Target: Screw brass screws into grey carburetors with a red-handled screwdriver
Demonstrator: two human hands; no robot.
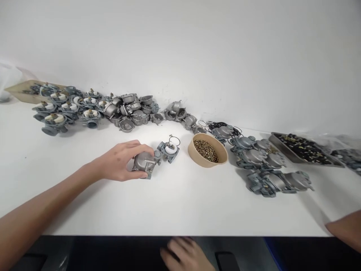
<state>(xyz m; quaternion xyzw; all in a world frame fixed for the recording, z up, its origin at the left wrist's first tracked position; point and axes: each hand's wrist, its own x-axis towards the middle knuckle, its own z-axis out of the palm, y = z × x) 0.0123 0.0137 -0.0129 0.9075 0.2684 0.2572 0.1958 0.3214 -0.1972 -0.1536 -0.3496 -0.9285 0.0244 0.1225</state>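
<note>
My left hand (122, 160) is closed around a carburetor (145, 162), fingers over its far side and thumb along the near side. The grey float bowl faces up, and the part rests on or just above the white table. Just right of it lies an open carburetor body (169, 150) with a white float showing, a thin black ring gasket (175, 140) beside it. Below the table's front edge is my right hand (187, 256), blurred, its fingers partly bent; whether it holds anything is unclear.
A paper bowl (197, 156) of brass-coloured screws stands right of centre. Assembled carburetors (254, 156) sit beyond it, near a metal tray (296, 160) of black parts. Open bodies with white floats (69, 107) and loose float bowls (138, 116) line the back left. Part of an arm (345, 229) shows at right.
</note>
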